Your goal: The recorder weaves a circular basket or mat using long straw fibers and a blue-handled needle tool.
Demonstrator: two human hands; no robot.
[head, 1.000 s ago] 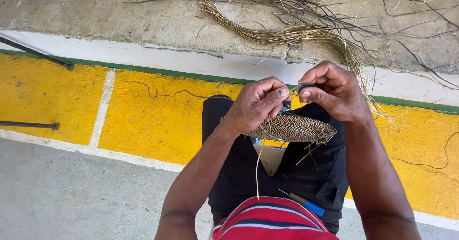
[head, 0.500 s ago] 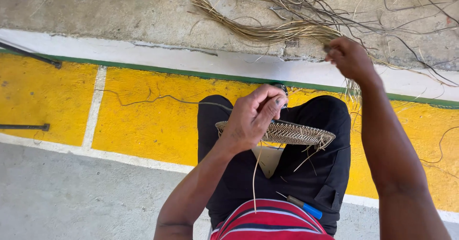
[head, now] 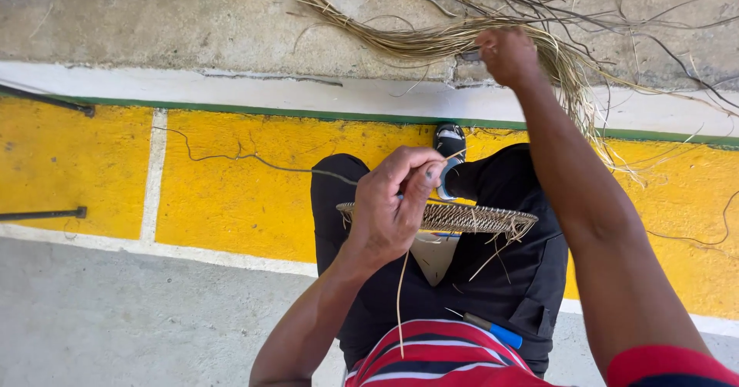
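Left hand (head: 396,206) is gripping the woven disc (head: 469,217) on the lap; right hand (head: 504,52) is closing on the fibre bundle (head: 416,42), seemingly fetching a fresh strand for weaving

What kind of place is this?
Likely an outdoor step or kerb used for basket weaving: bare concrete ledge, yellow painted paving, loose fibre bundle the right hand grips.

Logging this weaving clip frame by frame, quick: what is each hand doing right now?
Left hand: closed, gripping the flat woven disc on the lap.
Right hand: stretched out, fingers closed on the bundle of dry fibre strands on the ground.
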